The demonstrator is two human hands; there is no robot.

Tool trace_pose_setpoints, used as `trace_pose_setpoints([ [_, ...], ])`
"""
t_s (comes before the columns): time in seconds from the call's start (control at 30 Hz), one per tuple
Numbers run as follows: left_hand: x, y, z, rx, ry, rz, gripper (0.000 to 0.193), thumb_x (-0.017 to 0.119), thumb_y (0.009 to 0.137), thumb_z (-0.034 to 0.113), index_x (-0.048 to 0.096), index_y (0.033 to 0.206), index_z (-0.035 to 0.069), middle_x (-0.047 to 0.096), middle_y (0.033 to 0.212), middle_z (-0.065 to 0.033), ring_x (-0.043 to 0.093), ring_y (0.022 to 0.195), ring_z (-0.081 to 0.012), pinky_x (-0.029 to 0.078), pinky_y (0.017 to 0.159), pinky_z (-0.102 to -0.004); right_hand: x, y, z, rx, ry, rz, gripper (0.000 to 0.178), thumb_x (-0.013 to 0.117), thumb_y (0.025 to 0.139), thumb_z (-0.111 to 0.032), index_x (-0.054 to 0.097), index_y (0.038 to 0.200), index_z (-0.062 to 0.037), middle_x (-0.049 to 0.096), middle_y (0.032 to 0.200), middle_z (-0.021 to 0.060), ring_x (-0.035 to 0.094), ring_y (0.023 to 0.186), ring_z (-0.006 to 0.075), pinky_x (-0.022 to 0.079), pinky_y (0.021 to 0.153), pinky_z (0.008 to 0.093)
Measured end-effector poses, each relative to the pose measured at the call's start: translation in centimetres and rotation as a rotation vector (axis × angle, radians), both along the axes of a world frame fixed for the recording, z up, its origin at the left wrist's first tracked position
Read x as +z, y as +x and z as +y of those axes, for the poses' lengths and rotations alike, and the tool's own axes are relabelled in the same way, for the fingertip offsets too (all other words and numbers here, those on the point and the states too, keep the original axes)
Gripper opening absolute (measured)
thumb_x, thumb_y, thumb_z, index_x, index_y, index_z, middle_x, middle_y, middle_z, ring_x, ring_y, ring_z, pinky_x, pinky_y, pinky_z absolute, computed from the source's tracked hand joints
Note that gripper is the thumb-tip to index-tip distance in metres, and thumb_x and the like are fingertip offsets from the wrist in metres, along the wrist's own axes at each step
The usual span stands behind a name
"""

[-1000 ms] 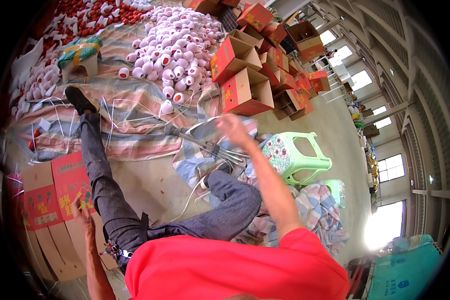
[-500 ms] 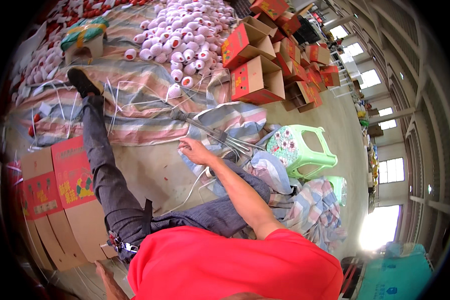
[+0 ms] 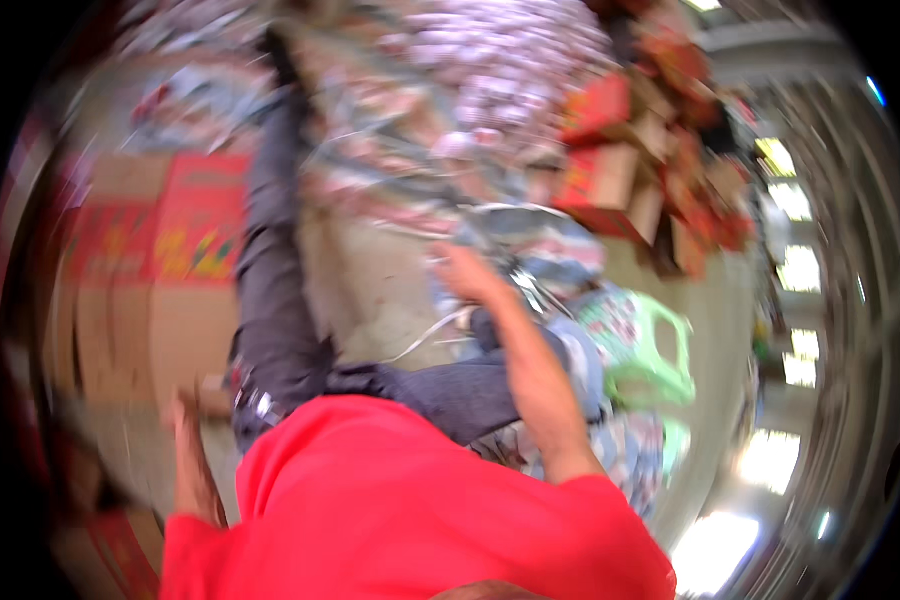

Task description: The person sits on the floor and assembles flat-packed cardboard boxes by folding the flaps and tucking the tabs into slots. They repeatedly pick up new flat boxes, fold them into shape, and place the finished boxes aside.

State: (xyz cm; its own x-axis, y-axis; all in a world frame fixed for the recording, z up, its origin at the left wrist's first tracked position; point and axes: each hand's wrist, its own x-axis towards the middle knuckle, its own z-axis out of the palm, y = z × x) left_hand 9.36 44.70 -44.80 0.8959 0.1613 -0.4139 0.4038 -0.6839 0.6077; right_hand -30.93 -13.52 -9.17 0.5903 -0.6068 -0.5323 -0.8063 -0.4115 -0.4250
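The whole picture is smeared by motion. My right hand [image 3: 462, 272] hovers with nothing visible in it above the floor beside a blue-grey striped woven sheet [image 3: 570, 250], its fingers loosely stretched. Thin metal rods [image 3: 532, 288] lie just right of it, and a white strap [image 3: 430, 335] trails below it. My left hand [image 3: 182, 412] hangs low on the left, beside a small brown thing [image 3: 213, 397] too blurred to name; its fingers are smeared. Just beyond it stand red-and-brown cartons [image 3: 115, 335] with fruit pictures.
A pale green plastic stool [image 3: 655, 350] with a flowered seat stands to the right. Open red cartons [image 3: 595, 185] are piled at the back right. Fruits in pale foam nets [image 3: 515, 50] form a heap at the back, on a striped sheet [image 3: 370, 130]. My stretched leg [image 3: 275, 230] lies between cartons and floor.
My view has swung left, so the cartons, stool and heap appear shifted right. My left hand has come farther into view, near the cartons. My right hand stays over nearly the same spot.
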Motion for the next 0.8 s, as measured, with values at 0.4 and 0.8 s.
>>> trace_pose_setpoints([
  [0.4, 24.3, -3.2, -1.2, 0.376, -1.091, -0.034, 0.042, 0.075, 0.103, 0.023, 0.065, 0.136, 0.000, 0.074, 0.127, -0.0081, 0.071, 0.111, -0.0194, 0.060, 0.098, -0.0367, -3.3, 7.7, -0.3, 0.248, 0.103, -0.102, 0.050, 0.066, 0.103, -0.016, 0.055, 0.149, 0.0012, 0.073, 0.131, 0.0236, 0.074, 0.116, 0.0347, 0.057, 0.100, 0.0421],
  [0.8, 45.9, 3.7, -21.2, -0.552, -0.474, -0.692, 0.027, 0.073, 0.103, 0.022, 0.074, 0.121, 0.002, 0.079, 0.092, -0.0133, 0.072, 0.078, -0.0186, 0.058, 0.071, -0.0362, -2.9, 5.4, -2.0, 0.138, 0.053, -0.180, 0.047, 0.066, 0.104, -0.019, 0.059, 0.146, 0.0014, 0.076, 0.127, 0.0204, 0.073, 0.117, 0.0300, 0.056, 0.102, 0.0400],
])
